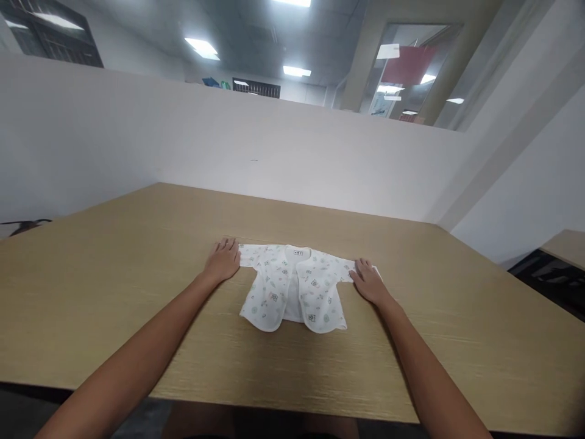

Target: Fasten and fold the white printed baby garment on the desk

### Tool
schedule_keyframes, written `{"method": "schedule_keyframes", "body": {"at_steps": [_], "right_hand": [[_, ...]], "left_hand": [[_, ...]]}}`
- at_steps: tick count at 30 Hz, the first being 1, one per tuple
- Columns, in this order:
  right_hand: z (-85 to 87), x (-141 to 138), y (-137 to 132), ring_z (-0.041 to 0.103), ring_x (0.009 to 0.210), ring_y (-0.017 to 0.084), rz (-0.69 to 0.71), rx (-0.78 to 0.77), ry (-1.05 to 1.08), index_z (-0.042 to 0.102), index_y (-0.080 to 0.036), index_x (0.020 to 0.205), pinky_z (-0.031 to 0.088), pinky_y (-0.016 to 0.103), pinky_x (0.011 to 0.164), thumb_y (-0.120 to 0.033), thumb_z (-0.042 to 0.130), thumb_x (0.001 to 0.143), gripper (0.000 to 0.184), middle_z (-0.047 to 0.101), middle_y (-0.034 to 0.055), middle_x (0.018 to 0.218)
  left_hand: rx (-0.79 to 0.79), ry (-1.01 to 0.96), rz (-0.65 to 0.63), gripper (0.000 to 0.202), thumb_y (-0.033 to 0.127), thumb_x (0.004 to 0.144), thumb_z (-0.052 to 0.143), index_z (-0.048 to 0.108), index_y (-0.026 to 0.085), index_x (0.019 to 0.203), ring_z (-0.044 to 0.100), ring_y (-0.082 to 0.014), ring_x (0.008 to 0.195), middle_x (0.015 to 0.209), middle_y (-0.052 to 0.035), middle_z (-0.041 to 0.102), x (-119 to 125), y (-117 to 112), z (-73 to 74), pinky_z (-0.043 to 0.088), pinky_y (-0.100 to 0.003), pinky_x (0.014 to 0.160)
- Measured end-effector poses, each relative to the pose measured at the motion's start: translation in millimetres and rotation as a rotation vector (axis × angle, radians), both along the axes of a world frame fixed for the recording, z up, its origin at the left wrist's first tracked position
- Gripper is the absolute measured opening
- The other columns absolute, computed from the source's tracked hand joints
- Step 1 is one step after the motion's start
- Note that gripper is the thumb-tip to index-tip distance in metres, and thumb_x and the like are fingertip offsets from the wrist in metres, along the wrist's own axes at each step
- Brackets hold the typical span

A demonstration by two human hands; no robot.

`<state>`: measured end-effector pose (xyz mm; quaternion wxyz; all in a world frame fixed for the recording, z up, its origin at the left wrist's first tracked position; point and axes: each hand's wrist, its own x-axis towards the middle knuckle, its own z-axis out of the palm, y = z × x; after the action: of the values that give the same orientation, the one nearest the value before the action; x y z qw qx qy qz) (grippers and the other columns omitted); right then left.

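Observation:
A small white baby shirt with a grey and green print lies flat on the table, neckline away from me. Its front panels are slightly parted, showing the plain inside of the back. Both sleeves stretch out sideways. My left hand rests flat over the end of the left-side sleeve, fingers extended. Over the end of the other sleeve lies my right hand, also flat, with a bit of white cuff showing past it. The sleeve ends are partly hidden under the hands.
The wood-toned table extends around the shirt on all sides. Behind it stands a white partition. At the right, beyond the table edge, is a dark open unit with a wooden top. A dark cable shows at the far left.

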<state>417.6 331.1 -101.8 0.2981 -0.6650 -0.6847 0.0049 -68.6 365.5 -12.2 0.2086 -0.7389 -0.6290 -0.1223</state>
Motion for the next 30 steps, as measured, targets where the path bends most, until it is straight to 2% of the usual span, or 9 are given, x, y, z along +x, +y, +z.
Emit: {"method": "schedule_keyframes", "body": {"at_steps": [4,6,9,11,14,17,20,24,30], "right_hand": [[5.4,-31,-11,0.015,0.164,0.027,0.173,0.042,0.155,0.033,-0.006,0.167,0.015,0.047,0.134,-0.056,0.031,0.107,0.078,0.022,0.015,0.173],[6.4,-37,-14,0.015,0.164,0.026,0.225,-0.011,0.144,0.032,-0.011,0.169,0.014,0.047,0.135,-0.058,0.031,0.108,0.077,0.021,0.0123,0.174],[4.5,-26,-13,0.013,0.164,0.029,0.157,-0.09,0.047,0.036,-0.014,0.168,0.01,0.054,0.134,-0.05,0.032,0.108,0.07,0.021,0.0113,0.174],[3.2,-15,-11,0.016,0.164,0.031,0.079,-0.078,0.051,0.043,-0.013,0.164,0.01,0.057,0.133,-0.046,0.034,0.107,0.066,0.025,0.0129,0.173],[7.9,-16,-15,0.038,0.154,0.032,0.078,0.101,0.205,0.058,-0.01,0.15,0.026,0.053,0.129,-0.045,0.045,0.103,0.06,0.046,0.0168,0.161],[22.4,-46,-35,0.061,0.127,0.028,0.287,0.339,0.312,0.074,-0.019,0.122,0.045,0.048,0.115,-0.045,0.052,0.102,0.039,0.07,0.0107,0.132],[36.6,-90,-63,0.064,0.108,0.025,0.603,0.389,0.27,0.077,-0.023,0.098,0.05,0.045,0.1,-0.039,0.055,0.104,0.027,0.074,0.0061,0.109],[37.5,-132,-86,0.06,0.102,0.023,0.895,0.343,0.184,0.077,-0.023,0.1,0.05,0.042,0.093,-0.035,0.058,0.106,0.024,0.072,0.0065,0.101],[27.5,-144,-88,0.059,0.103,0.022,0.984,0.272,0.153,0.079,-0.023,0.103,0.049,0.042,0.096,-0.033,0.066,0.101,0.015,0.067,0.007,0.103]], "left_hand": [[-0.029,-0.045,-0.231,0.062,0.036,0.107,0.018,0.052,0.01,0.152,0.034,-0.0273,0.157,0.168,-0.011,0.04,15,-4,-2.8,0.031,-0.047,0.129],[-0.066,-0.045,-0.26,0.063,0.038,0.107,0.017,0.052,0.012,0.154,0.031,-0.0256,0.158,0.17,-0.008,0.038,17,-6,-4.8,0.029,-0.046,0.13],[-0.104,-0.061,-0.157,0.066,0.045,0.108,0.018,0.042,0.019,0.163,0.024,-0.0276,0.162,0.173,-0.0034,0.031,11,-7,-5.1,0.021,-0.054,0.132],[-0.108,-0.068,-0.081,0.067,0.048,0.108,0.019,0.04,0.019,0.164,0.023,-0.0297,0.162,0.174,-0.0042,0.028,5,-7,-3.1,0.02,-0.056,0.131],[-0.091,-0.057,-0.049,0.068,0.047,0.107,0.021,0.041,0.015,0.163,0.026,-0.031,0.16,0.173,-0.0081,0.03,1,-6,-0.1,0.022,-0.054,0.13],[-0.07,-0.039,-0.05,0.068,0.046,0.106,0.021,0.043,0.011,0.16,0.03,-0.0324,0.158,0.171,-0.0109,0.034,4,-6,0.3,0.024,-0.055,0.129],[-0.061,-0.036,-0.046,0.067,0.047,0.106,0.023,0.043,0.011,0.159,0.031,-0.0333,0.157,0.171,-0.0122,0.035,7,-5,-1.1,0.025,-0.055,0.128],[-0.058,-0.042,-0.056,0.065,0.047,0.106,0.025,0.046,0.013,0.157,0.032,-0.0327,0.156,0.17,-0.0118,0.038,5,-4,-2.6,0.027,-0.054,0.127],[-0.057,-0.05,-0.056,0.066,0.047,0.106,0.024,0.044,0.012,0.159,0.03,-0.0314,0.156,0.171,-0.0119,0.035,5,-4,-2.7,0.025,-0.055,0.127]]}}
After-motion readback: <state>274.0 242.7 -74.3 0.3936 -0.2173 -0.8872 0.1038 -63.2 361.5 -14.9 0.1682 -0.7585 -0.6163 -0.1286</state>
